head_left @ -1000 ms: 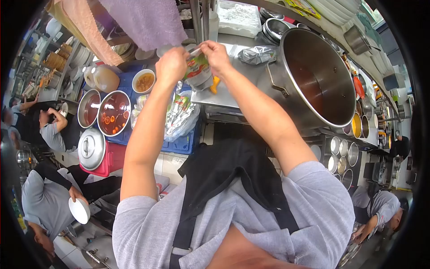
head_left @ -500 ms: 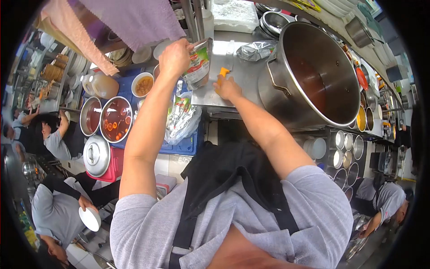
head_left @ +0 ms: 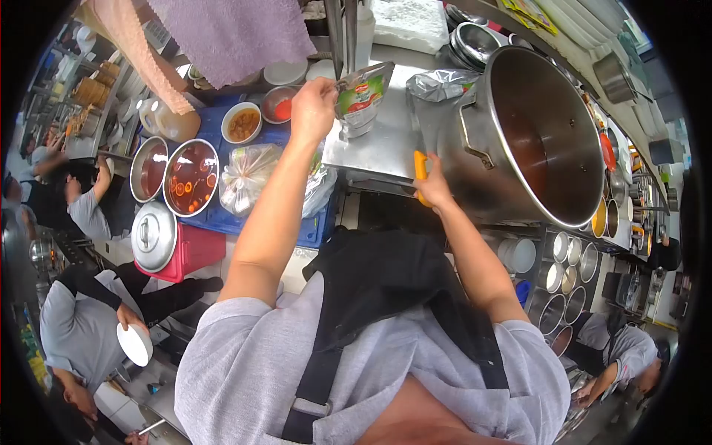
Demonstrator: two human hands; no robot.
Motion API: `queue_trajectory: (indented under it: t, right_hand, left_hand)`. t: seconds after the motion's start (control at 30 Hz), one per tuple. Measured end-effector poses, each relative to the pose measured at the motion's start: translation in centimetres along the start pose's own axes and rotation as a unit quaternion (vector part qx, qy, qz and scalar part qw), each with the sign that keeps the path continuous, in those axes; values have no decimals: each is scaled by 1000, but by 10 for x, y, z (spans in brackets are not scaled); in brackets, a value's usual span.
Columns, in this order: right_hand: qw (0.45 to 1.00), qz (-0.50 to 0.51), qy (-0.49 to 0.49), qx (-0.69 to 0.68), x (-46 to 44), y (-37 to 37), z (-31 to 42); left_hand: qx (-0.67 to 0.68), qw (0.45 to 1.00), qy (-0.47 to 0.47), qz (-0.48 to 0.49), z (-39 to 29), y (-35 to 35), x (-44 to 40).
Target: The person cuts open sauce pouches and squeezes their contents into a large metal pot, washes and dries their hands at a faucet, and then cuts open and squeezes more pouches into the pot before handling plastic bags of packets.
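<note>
Since half a second ago, the right hand point(head_left: 432, 184) has drawn an orange-handled tool point(head_left: 420, 166) toward the front edge of the steel tabletop point(head_left: 380, 153), and the foil pouch point(head_left: 359, 104) has shifted rightward, over the metal. From where I stand, the person's right hand is closed around the handle, fingers wrapped, just beside the wall of a large steel pot point(head_left: 461, 159); the tool's far end is hard to make out against the shiny surface. The left hand point(head_left: 314, 107) is nearly closed, its fingertips pinching the upper left corner of the pouch, which tilts to the right, its green-and-red label showing. Whether the pouch's base rests on the tabletop, I cannot tell. Behind the tool, near the pot, lies a crumpled silver packet point(head_left: 442, 84). To the left of the left arm, a clear plastic bag point(head_left: 248, 174) sits on a blue surface point(head_left: 221, 220), near a white bowl point(head_left: 256, 133) of amber food. Farther left, a co-worker's hand point(head_left: 132, 317) holds a white dish point(head_left: 135, 346).
</note>
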State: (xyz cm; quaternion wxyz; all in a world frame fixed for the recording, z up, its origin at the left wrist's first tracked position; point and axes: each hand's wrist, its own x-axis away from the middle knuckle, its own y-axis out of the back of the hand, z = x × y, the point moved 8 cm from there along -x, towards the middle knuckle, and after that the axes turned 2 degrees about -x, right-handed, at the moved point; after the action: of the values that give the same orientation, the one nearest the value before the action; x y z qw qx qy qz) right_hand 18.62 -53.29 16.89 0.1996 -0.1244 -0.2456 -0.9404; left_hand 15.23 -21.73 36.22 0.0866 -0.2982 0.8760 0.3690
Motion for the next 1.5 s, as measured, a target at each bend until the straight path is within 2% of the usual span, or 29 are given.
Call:
queue_trajectory:
  t: [0.03, 0.07, 0.1, 0.17, 0.23, 0.3, 0.4, 0.43, 0.5, 0.53, 0.6, 0.63, 0.7, 0.73, 0.77, 0.83, 0.87, 0.9, 1.03, 1.17, 1.43, 1.5]
  right_hand:
    - [991, 6, -98, -95, 8, 1, -9]
    - [983, 8, -127, -131, 13, 0, -11]
    - [983, 14, -130, -128, 14, 0, -17]
    - [971, 64, -140, -183, 17, -3, -16]
    - [976, 48, -126, -171, 29, 2, -11]
    - [979, 26, -81, -183, 39, 13, 2]
    - [976, 28, -61, -208, 61, 28, 27]
    - [976, 26, -63, -207, 67, 32, 30]
    - [977, 18, 13, -210, 75, 41, 47]
    - [978, 15, 15, -209, 77, 42, 48]
    - [971, 4, 147, -190, 86, 44, 71]
    - [971, 2, 147, -189, 91, 47, 84]
    - [992, 57, 117, -1, 106, 46, 116]
    - [975, 24, 194, 106, 109, 47, 133]
    - [975, 22, 193, 107, 112, 47, 139]
    - [939, 24, 264, 218, 125, 38, 169]
    - [934, 27, 260, 244, 128, 35, 174]
    - [933, 26, 261, 245, 129, 33, 178]
    - [912, 35, 261, 316, 134, 26, 187]
    - [901, 46, 247, 355, 136, 24, 189]
    - [887, 32, 256, 384, 141, 23, 202]
    - [884, 33, 252, 391, 143, 21, 203]
  left_hand:
    - [52, 995, 78, -20, 15, 4, 8]
    - [56, 993, 101, -36, 20, 5, 10]
    - [54, 992, 108, -37, 24, 3, 12]
    - [167, 978, 112, -64, 33, 0, 11]
    - [178, 974, 126, -65, 46, -8, 12]
    - [362, 921, 113, -92, 59, -17, 18]
    - [422, 893, 108, -111, 65, -19, 25]
    - [424, 892, 110, -110, 67, -19, 28]
    - [358, 917, 141, -100, 72, -18, 34]
    - [376, 911, 137, -100, 74, -23, 37]
    - [391, 904, 130, -113, 81, -34, 49]
    - [403, 898, 125, -125, 85, -39, 54]
    - [398, 898, 123, -140, 88, -48, 55]
    - [390, 898, 128, -158, 88, -48, 55]
    - [381, 898, 133, -176, 87, -48, 54]
    - [376, 895, 137, -196, 85, -49, 52]
    - [400, 881, 136, -212, 85, -50, 51]
    - [424, 866, 134, -228, 85, -49, 51]
    - [380, 878, 165, -239, 83, -45, 56]
    - [413, 855, 169, -264, 78, -42, 58]
    - [375, 863, 192, -278, 81, -40, 59]
    - [404, 848, 194, -283, 78, -41, 60]
